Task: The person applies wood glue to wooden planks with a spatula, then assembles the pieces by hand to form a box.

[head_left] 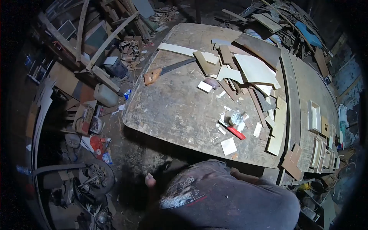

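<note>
My left hand hangs low over the dark floor, away from the worktable. Its fingers look curled together; whether anything small is in them I cannot make out. My right forearm shows by the table's near edge, while the right hand is hidden behind my shirt. Nearest on the tabletop are a white square piece, a red-handled tool and a clear container. A handsaw with a wooden handle lies farther left, its blade pointing towards the wood offcuts.
Shallow wooden frames lie on the board surface at right. A brown panel piece sits at the near right corner. Motorcycle parts with a wheel occupy the floor at left, near a plastic jerrycan. Scrap wood is piled behind.
</note>
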The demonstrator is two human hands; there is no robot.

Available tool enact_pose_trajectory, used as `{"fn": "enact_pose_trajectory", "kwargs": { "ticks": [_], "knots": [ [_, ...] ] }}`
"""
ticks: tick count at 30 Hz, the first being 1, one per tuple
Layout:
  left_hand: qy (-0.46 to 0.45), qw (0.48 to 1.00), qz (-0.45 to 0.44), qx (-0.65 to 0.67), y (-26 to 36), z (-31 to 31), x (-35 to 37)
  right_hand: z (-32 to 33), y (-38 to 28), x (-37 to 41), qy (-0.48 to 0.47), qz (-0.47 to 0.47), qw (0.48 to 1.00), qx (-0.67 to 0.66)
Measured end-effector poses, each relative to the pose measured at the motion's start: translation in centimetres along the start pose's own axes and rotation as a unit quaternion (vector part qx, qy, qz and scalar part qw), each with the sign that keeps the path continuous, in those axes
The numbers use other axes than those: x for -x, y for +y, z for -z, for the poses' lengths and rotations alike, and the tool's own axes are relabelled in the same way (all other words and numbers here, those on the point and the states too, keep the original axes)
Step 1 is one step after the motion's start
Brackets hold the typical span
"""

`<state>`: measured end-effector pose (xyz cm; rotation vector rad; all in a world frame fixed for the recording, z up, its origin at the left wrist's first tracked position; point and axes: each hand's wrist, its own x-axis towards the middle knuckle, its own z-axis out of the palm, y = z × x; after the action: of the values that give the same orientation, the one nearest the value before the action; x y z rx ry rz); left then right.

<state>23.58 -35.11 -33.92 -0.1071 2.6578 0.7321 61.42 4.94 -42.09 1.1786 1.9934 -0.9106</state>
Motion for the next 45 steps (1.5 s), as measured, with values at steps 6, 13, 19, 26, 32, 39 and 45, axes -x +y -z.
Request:
{"fn": "enact_pose_trajectory", "kwargs": {
  "ticks": [6,13,19,26,32,39,45],
  "knots": [
    [0.142,0.97,-0.13,0.146,7.2,2.8,-17.1,-3.7,-5.1,-0.7,0.104,-0.002,0.988,-0.118],
    [0.041,0.95,-0.301,0.066,29.6,7.6,-25.7,-14.6,-9.3,-9.0,0.149,-0.191,0.94,-0.24],
    [0.018,0.899,-0.425,-0.106,35.9,4.6,-26.2,-7.6,-16.7,-1.8,0.332,-0.22,0.767,-0.503],
    [0.035,0.857,-0.478,-0.188,35.2,3.1,-26.4,-0.8,-23.0,3.7,0.586,-0.362,0.529,-0.496],
    [0.003,0.858,-0.463,-0.221,35.8,3.4,-26.0,13.2,-24.4,8.3,0.732,-0.318,0.546,-0.254],
    [0.024,0.855,-0.46,-0.237,35.5,2.6,-26.5,28.6,-21.5,5.7,0.721,-0.081,0.535,-0.433],
    [0.025,0.864,-0.442,-0.242,36.0,2.7,-25.7,38.2,-10.9,-10.2,0.531,-0.013,0.629,-0.568]
  ]
}}
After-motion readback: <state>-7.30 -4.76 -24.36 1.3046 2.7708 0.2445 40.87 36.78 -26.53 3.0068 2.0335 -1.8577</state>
